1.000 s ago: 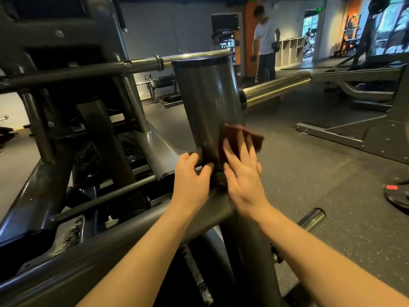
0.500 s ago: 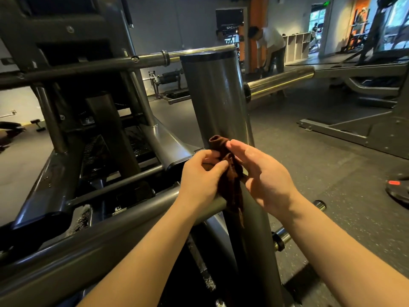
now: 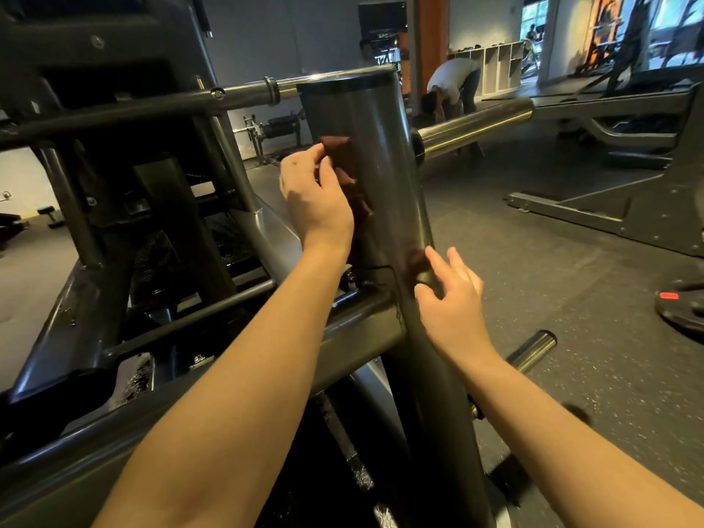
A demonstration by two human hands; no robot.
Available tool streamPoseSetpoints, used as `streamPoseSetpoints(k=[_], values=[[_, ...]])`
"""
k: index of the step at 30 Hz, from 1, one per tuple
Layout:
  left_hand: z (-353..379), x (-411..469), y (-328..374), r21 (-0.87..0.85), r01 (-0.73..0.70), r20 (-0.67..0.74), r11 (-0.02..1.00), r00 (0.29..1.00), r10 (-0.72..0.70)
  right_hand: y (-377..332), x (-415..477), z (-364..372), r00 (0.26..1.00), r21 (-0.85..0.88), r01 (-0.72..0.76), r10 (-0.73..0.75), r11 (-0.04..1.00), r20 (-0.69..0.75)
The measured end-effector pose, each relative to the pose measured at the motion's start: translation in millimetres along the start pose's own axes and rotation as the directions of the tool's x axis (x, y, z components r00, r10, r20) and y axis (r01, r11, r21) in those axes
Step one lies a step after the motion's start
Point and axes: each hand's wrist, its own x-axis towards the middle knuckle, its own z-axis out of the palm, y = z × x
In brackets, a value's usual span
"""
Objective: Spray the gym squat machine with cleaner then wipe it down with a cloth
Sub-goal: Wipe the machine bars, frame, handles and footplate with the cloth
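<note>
Grey steel tubing of the squat machine (image 3: 358,329) crosses nearest. The right hand (image 3: 451,299) is loose with fingers spread, its tips just beside the lower part of the upright post (image 3: 384,158); I cannot tell whether they touch. Higher up, the left hand (image 3: 316,200) pinches a brown cloth (image 3: 340,152) against that post. Beyond, 1 chrome bar (image 3: 476,123) juts out, and a person (image 3: 451,87) bends over by white shelves (image 3: 495,66).

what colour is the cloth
The cloth is dark reddish-brown, best seen in the head view.

Bare forearms (image 3: 247,375); left hand (image 3: 318,202), right hand (image 3: 451,299) (both bare)
</note>
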Motion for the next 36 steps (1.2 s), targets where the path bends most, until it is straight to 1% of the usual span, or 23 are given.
streamPoseSetpoints(k=[2, 3, 5, 7, 10, 12, 16, 19, 21, 24, 26, 28, 29, 31, 33, 36], values=[[10.2, -15.2, -3.5, 0.086, -0.102, 0.085, 0.991, 0.992, 0.095, 7.2, -11.0, 6.7, 0.999, 0.003, -0.045, 0.045, 0.999, 0.010], [12.1, -24.4, -6.9, 0.127, -0.129, 0.124, 0.983, 0.986, 0.113, 11.0, -15.9, 10.3, 0.997, 0.015, -0.072, 0.071, 0.997, 0.015], [11.2, -41.0, -15.1, 0.177, -0.139, 0.163, 0.974, 0.980, 0.110, 20.3, -22.7, 17.5, 0.994, 0.040, -0.106, 0.106, 0.994, 0.018], [6.5, -58.6, -23.4, 0.203, -0.131, 0.205, 0.970, 0.975, 0.089, 30.0, -27.4, 22.8, 0.995, 0.058, -0.105, 0.105, 0.993, 0.003], [-1.0, -74.1, -26.9, 0.199, -0.121, 0.257, 0.973, 0.964, 0.067, 35.7, -29.9, 25.9, 0.995, 0.074, -0.098, 0.100, 0.992, -0.026], [-1.3, -67.1, -24.9, 0.173, -0.123, 0.242, 0.977, 0.967, 0.079, 36.5, -28.5, 26.4, 0.994, 0.086, -0.098, 0.102, 0.991, -0.039], [9.1, -16.1, -16.3, 0.129, -0.110, 0.139, 0.986, 0.986, 0.091, 38.5, -22.6, 25.6, 0.994, 0.104, -0.089, 0.094, 0.991, -0.049], [17.4, 16.4, -9.4, 0.101, -0.081, 0.077, 0.992, 0.994, 0.074, 42.9, -20.4, 21.6, 0.997, 0.097, -0.071, 0.074, 0.993, -0.022], [19.6, 20.1, -10.5, 0.110, -0.092, 0.073, 0.990, 0.994, 0.084, 45.6, -19.4, 17.9, 0.998, 0.105, -0.065, 0.066, 0.992, 0.001], [14.0, -14.3, -21.9, 0.147, -0.145, 0.137, 0.979, 0.983, 0.125, 50.0, -16.9, 13.9, 0.999, 0.109, -0.053, 0.052, 0.993, 0.011], [5.1, -59.9, -34.1, 0.177, -0.124, 0.215, 0.976, 0.973, 0.085, 54.5, -15.3, 13.4, 0.999, 0.084, -0.035, 0.033, 0.996, 0.019], [-4.5, -102.5, -38.9, 0.251, -0.111, 0.299, 0.962, 0.954, 0.032, 57.6, -14.1, 13.9, 1.000, 0.067, -0.016, 0.014, 0.998, 0.021], [-7.2, -114.1, -39.8, 0.294, -0.124, 0.326, 0.948, 0.945, 0.023, 58.8, -14.0, 14.8, 1.000, 0.067, -0.006, 0.005, 0.998, 0.012], [-6.3, -111.1, -39.6, 0.308, -0.168, 0.359, 0.936, 0.932, 0.049, 60.3, -13.6, 15.9, 1.000, 0.080, 0.002, -0.001, 0.997, -0.007], [-3.7, -90.2, -33.6, 0.291, -0.248, 0.390, 0.924, 0.913, 0.122, 58.6, -13.8, 15.9, 1.000, 0.095, -0.009, 0.009, 0.995, -0.004], [7.9, -52.2, -19.5, 0.287, -0.388, 0.412, 0.876, 0.876, 0.252, 57.2, -13.2, 14.8, 1.000, 0.120, -0.014, 0.014, 0.993, 0.003]])
